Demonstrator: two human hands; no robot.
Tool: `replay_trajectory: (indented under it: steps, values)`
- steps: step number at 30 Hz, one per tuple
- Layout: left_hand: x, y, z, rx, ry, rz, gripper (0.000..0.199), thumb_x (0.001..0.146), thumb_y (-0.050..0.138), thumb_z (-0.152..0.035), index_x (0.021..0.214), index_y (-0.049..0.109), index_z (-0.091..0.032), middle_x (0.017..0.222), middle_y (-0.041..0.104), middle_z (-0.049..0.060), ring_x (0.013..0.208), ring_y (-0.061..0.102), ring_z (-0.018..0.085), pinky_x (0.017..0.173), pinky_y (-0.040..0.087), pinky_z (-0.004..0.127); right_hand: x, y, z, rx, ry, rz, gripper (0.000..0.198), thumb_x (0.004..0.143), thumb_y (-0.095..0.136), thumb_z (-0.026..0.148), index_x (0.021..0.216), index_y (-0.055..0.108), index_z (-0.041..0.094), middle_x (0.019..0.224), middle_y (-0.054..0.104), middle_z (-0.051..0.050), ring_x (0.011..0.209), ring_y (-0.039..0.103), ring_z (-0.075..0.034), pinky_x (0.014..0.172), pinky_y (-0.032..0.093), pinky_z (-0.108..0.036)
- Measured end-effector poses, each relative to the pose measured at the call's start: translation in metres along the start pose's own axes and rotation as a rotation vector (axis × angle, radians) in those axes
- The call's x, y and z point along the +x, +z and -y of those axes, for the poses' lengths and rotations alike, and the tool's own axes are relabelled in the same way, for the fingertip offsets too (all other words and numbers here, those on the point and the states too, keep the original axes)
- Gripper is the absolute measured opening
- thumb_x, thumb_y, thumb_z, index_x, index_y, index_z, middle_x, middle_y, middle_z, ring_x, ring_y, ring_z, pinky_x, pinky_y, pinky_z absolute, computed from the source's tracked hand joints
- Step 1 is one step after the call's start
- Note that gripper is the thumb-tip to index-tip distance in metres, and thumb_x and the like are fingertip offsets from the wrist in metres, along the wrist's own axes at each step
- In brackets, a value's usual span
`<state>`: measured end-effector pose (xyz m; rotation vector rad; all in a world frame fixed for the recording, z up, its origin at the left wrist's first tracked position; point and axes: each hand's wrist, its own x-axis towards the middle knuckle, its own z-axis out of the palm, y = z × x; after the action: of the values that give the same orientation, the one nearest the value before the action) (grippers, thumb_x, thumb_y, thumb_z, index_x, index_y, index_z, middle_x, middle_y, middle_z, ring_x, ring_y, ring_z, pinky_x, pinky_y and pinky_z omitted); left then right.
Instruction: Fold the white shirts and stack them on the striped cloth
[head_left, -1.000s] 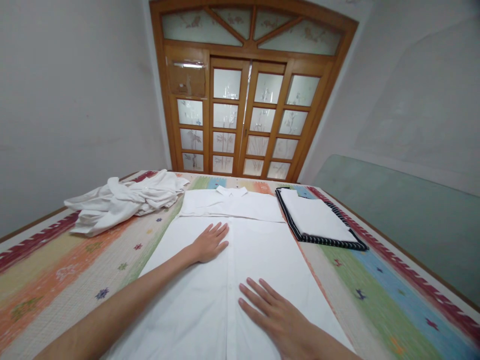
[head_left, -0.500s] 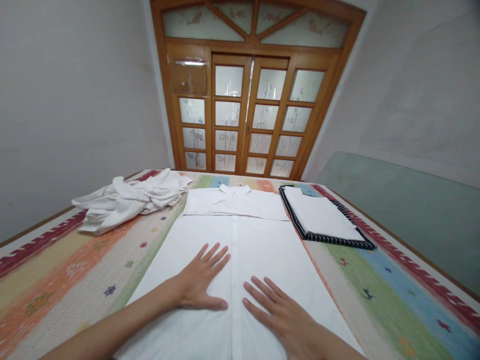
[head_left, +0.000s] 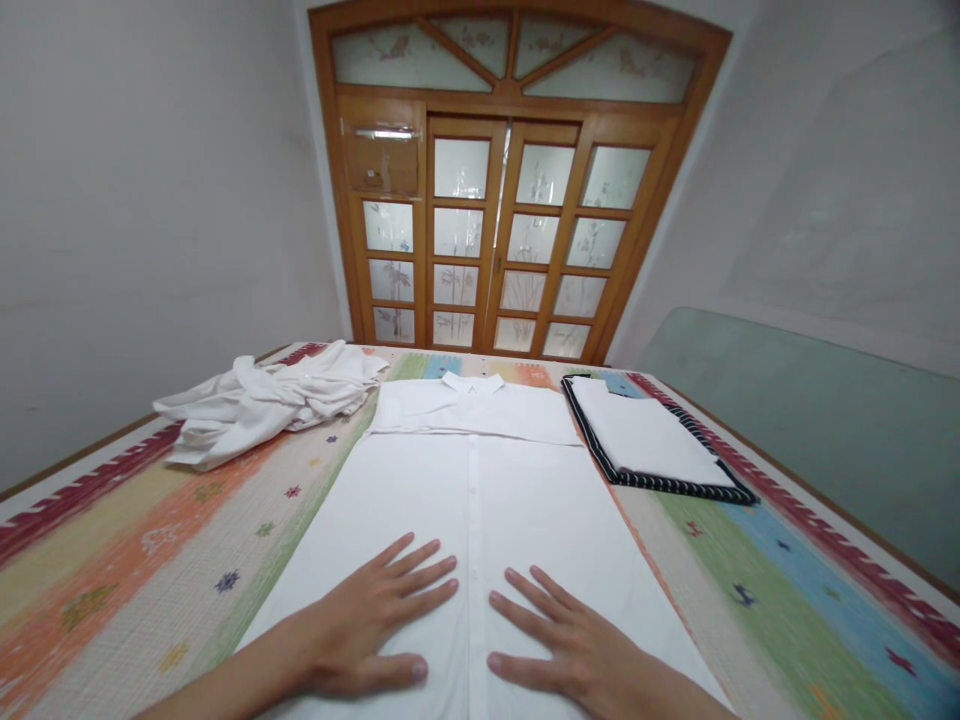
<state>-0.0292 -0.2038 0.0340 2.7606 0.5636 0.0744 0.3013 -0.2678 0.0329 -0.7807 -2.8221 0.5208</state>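
Observation:
A white collared shirt [head_left: 405, 487] lies front side up in the middle of the patterned bedspread, its collar at the far end and its sleeves folded across the chest. My left hand [head_left: 375, 620] rests flat on the left half of the shirt, fingers spread, holding nothing. On the other side of the button strip, my right hand [head_left: 562, 635] also lies flat with its fingers apart. The shirt's lower end runs out of view at the bottom, partly behind my forearms.
A crumpled white garment [head_left: 262, 400] lies at the far left. To the right sits a folded white cloth [head_left: 649, 430] on a black striped one. Beneath everything is a colourful bedspread [head_left: 262, 560]. A pale green headboard-like panel [head_left: 810, 410] borders the right, and wooden glazed doors [head_left: 499, 110] stand behind.
My left hand has slid down the shirt toward me, level with the right hand. My right hand has moved slightly nearer too. The shirt keeps its shape.

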Motion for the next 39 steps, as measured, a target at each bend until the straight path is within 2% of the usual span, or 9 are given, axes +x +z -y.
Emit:
replay_trajectory:
  steps: [5, 9, 13, 17, 20, 25, 32, 36, 39]
  values:
    - [0.003, 0.009, 0.026, 0.090, -0.169, -0.103, 0.062, 0.099, 0.029, -0.054, 0.154, 0.006, -0.036, 0.160, 0.020, -0.002, 0.147, 0.021, 0.023, 0.121, 0.015, 0.044, 0.001, -0.003, -0.021, 0.014, 0.126, 0.048, 0.058, 0.099, 0.038, 0.049, 0.153, 0.022, 0.035, 0.161, 0.016, -0.001, 0.148, 0.012, -0.025, 0.120, 0.010, -0.052]
    - [0.008, 0.012, 0.062, 0.161, -0.304, -0.146, 0.063, 0.099, 0.025, -0.056, 0.155, 0.009, -0.032, 0.160, 0.018, 0.000, 0.148, 0.018, 0.024, 0.121, 0.014, 0.046, 0.005, 0.003, -0.058, -0.087, 0.306, -0.049, 0.056, 0.101, 0.029, 0.049, 0.154, 0.017, 0.034, 0.162, 0.013, 0.000, 0.149, 0.007, -0.023, 0.121, 0.009, -0.051]
    - [0.005, 0.009, 0.092, 0.202, -0.420, -0.181, 0.063, 0.098, 0.024, -0.058, 0.155, 0.015, -0.030, 0.159, 0.021, 0.001, 0.148, 0.019, 0.024, 0.120, 0.015, 0.045, 0.004, 0.006, -0.095, -0.201, 0.532, -0.136, 0.060, 0.100, 0.025, 0.056, 0.154, 0.019, 0.031, 0.161, 0.016, -0.001, 0.149, 0.009, -0.025, 0.121, 0.013, -0.052]
    - [-0.003, 0.007, 0.107, 0.231, -0.512, -0.201, 0.063, 0.098, 0.023, -0.058, 0.154, 0.021, -0.028, 0.159, 0.023, 0.002, 0.147, 0.020, 0.025, 0.119, 0.017, 0.045, -0.006, 0.009, -0.125, -0.322, 0.723, -0.238, 0.068, 0.097, 0.023, 0.062, 0.154, 0.025, 0.023, 0.160, 0.023, -0.006, 0.148, 0.014, -0.029, 0.119, 0.018, -0.054]
    - [-0.008, 0.010, 0.110, 0.244, -0.539, -0.224, 0.063, 0.098, 0.023, -0.057, 0.153, 0.023, -0.026, 0.159, 0.024, 0.002, 0.147, 0.021, 0.025, 0.119, 0.017, 0.044, -0.015, 0.013, -0.136, -0.380, 0.819, -0.274, 0.073, 0.096, 0.021, 0.064, 0.153, 0.029, 0.019, 0.158, 0.026, -0.008, 0.147, 0.018, -0.031, 0.119, 0.019, -0.053]
    - [-0.013, 0.015, 0.111, 0.257, -0.544, -0.264, 0.062, 0.098, 0.026, -0.056, 0.152, 0.025, -0.027, 0.157, 0.027, 0.002, 0.146, 0.024, 0.024, 0.119, 0.018, 0.044, -0.028, 0.020, -0.135, -0.423, 0.803, -0.321, 0.073, 0.096, 0.023, 0.064, 0.153, 0.030, 0.018, 0.157, 0.028, -0.009, 0.147, 0.020, -0.029, 0.120, 0.018, -0.052]
    - [-0.026, 0.014, 0.112, 0.242, -0.566, -0.276, 0.062, 0.097, 0.031, -0.057, 0.151, 0.028, -0.026, 0.156, 0.030, 0.003, 0.145, 0.026, 0.025, 0.119, 0.022, 0.046, -0.047, 0.024, -0.119, -0.383, 0.771, -0.336, 0.071, 0.096, 0.028, 0.062, 0.152, 0.031, 0.018, 0.158, 0.026, -0.008, 0.148, 0.017, -0.026, 0.121, 0.017, -0.050]
    - [-0.035, 0.016, 0.112, 0.226, -0.606, -0.310, 0.064, 0.095, 0.033, -0.057, 0.150, 0.034, -0.024, 0.155, 0.032, 0.005, 0.145, 0.027, 0.027, 0.118, 0.024, 0.047, -0.058, 0.023, -0.108, -0.286, 0.795, -0.358, 0.071, 0.095, 0.030, 0.062, 0.151, 0.034, 0.018, 0.158, 0.025, -0.007, 0.148, 0.012, -0.027, 0.121, 0.017, -0.050]
    - [-0.038, 0.016, 0.112, 0.163, -0.650, -0.391, 0.067, 0.091, 0.039, -0.060, 0.145, 0.044, -0.021, 0.153, 0.037, 0.007, 0.143, 0.030, 0.029, 0.117, 0.028, 0.046, -0.065, 0.018, -0.108, -0.116, 0.814, -0.390, 0.073, 0.091, 0.039, 0.065, 0.149, 0.040, 0.021, 0.160, 0.022, -0.007, 0.148, 0.010, -0.029, 0.120, 0.017, -0.051]
